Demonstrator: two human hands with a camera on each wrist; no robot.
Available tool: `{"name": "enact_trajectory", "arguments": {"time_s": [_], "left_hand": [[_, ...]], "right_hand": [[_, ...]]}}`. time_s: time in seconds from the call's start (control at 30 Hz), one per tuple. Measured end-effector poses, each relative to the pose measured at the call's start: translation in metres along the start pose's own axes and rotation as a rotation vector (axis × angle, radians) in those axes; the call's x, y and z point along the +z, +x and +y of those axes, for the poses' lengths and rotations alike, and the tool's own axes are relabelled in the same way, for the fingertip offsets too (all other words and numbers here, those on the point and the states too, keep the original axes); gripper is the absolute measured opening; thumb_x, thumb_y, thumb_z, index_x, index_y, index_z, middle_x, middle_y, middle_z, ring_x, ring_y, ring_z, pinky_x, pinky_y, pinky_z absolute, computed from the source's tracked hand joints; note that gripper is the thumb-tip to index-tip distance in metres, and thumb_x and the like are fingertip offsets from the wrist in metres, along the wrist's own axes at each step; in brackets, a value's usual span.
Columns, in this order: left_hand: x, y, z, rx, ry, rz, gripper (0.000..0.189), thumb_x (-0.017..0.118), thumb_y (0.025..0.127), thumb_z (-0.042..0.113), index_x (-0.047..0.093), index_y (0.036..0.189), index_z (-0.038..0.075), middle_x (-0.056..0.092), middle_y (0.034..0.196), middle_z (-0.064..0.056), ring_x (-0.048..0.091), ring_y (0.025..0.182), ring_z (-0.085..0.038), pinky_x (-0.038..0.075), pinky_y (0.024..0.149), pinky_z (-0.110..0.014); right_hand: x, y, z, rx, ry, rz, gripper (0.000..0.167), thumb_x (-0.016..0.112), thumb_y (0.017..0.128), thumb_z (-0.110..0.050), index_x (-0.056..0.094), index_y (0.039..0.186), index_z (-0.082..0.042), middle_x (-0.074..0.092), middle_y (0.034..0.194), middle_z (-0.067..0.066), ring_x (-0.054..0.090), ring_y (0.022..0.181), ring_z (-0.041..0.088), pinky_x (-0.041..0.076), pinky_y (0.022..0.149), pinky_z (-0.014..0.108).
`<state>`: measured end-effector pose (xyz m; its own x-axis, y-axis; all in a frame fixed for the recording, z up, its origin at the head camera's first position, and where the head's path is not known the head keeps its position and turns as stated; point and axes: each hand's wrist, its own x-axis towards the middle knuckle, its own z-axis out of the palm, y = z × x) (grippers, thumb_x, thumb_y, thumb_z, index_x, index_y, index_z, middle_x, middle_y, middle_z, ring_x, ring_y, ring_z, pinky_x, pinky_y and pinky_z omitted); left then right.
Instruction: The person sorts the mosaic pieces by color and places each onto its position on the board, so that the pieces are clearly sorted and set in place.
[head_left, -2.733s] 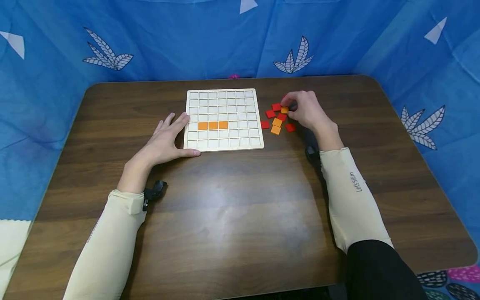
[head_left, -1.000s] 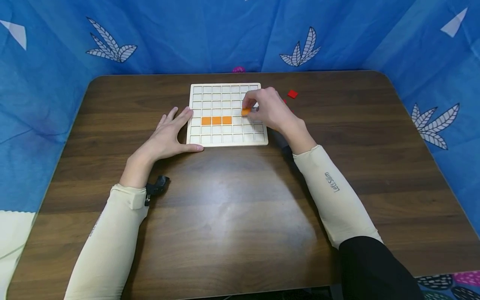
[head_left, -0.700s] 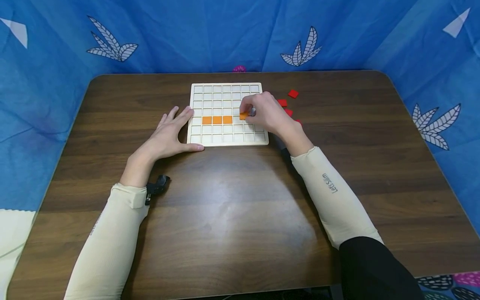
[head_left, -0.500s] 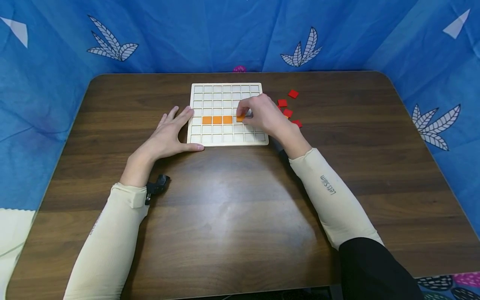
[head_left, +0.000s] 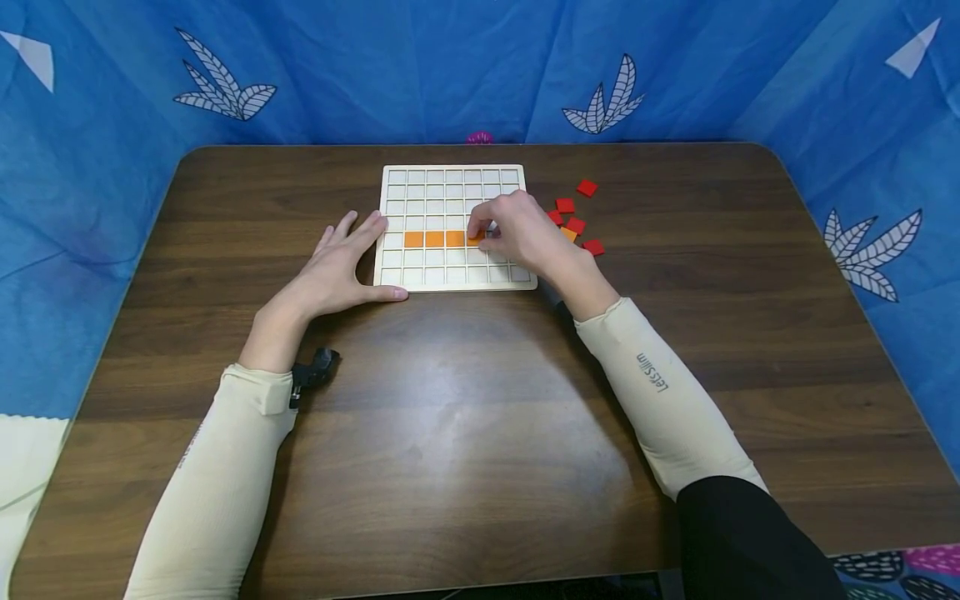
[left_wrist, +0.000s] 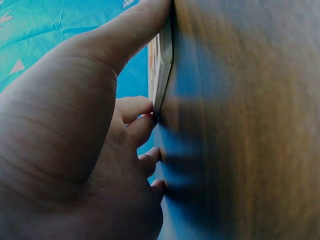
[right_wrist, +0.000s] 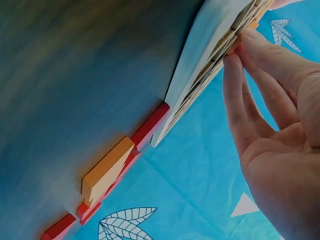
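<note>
A white gridded board [head_left: 435, 200] lies flat on the table. Three orange square tiles [head_left: 434, 240] sit side by side in one of its rows. My left hand [head_left: 322, 271] has its fingers spread, with fingertips at the board's left edge and the thumb by the near left corner. In the left wrist view, fingers [left_wrist: 137, 107] touch the board's edge [left_wrist: 162, 75]. My right hand [head_left: 525, 233] pinches another orange tile [head_left: 474, 240] between thumb and fingertips, at the cell just right of those three. The fingers partly cover that tile.
Right of the board lie several loose red tiles [head_left: 587, 188] and an orange tile [head_left: 568, 235], partly behind my right hand. In the right wrist view, a red tile [right_wrist: 150, 125] lies close to the board's edge. A blue patterned cloth [head_left: 420, 75] hangs behind the brown table [head_left: 450, 433].
My right hand has come left from the loose tiles with an orange tile and lowered it to the cell beside the three orange ones. The left hand keeps its place at the board.
</note>
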<state>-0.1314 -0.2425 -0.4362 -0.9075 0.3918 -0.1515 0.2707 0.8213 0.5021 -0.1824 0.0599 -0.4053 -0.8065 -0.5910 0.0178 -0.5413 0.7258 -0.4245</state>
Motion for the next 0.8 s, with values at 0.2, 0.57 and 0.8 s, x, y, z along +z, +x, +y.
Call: {"name": "enact_trajectory", "arguments": {"time_s": [0.2, 0.57, 0.8], "left_hand": [[0.0001, 0.0011, -0.0006, 0.0, 0.002, 0.0, 0.117, 0.083, 0.085, 0.058, 0.017, 0.17, 0.013, 0.011, 0.179, -0.005, -0.004, 0.165, -0.036, -0.004, 0.133, -0.055], [-0.0005, 0.002, -0.0003, -0.001, 0.002, -0.003, 0.117, 0.084, 0.085, 0.058, 0.017, 0.17, 0.013, 0.01, 0.179, -0.005, -0.004, 0.165, -0.037, -0.005, 0.133, -0.055], [-0.0007, 0.0004, -0.0018, 0.0, 0.001, -0.004, 0.117, 0.083, 0.085, 0.058, 0.016, 0.17, 0.013, 0.01, 0.179, -0.005, -0.005, 0.165, -0.036, -0.005, 0.133, -0.055]], "right_hand": [[0.0003, -0.0006, 0.0004, 0.012, -0.013, 0.0, 0.023, 0.085, 0.09, -0.014, 0.083, 0.113, -0.013, 0.08, 0.115, 0.007, 0.068, 0.102, 0.024, 0.058, 0.095, 0.035], [0.0004, -0.0024, -0.0009, 0.043, -0.021, 0.017, 0.022, 0.084, 0.091, -0.013, 0.084, 0.113, -0.011, 0.08, 0.116, 0.009, 0.068, 0.109, 0.025, 0.058, 0.098, 0.036], [0.0019, -0.0026, -0.0025, -0.011, -0.028, 0.007, 0.022, 0.083, 0.092, -0.009, 0.083, 0.113, -0.009, 0.08, 0.115, 0.009, 0.071, 0.106, 0.025, 0.059, 0.097, 0.036]]}}
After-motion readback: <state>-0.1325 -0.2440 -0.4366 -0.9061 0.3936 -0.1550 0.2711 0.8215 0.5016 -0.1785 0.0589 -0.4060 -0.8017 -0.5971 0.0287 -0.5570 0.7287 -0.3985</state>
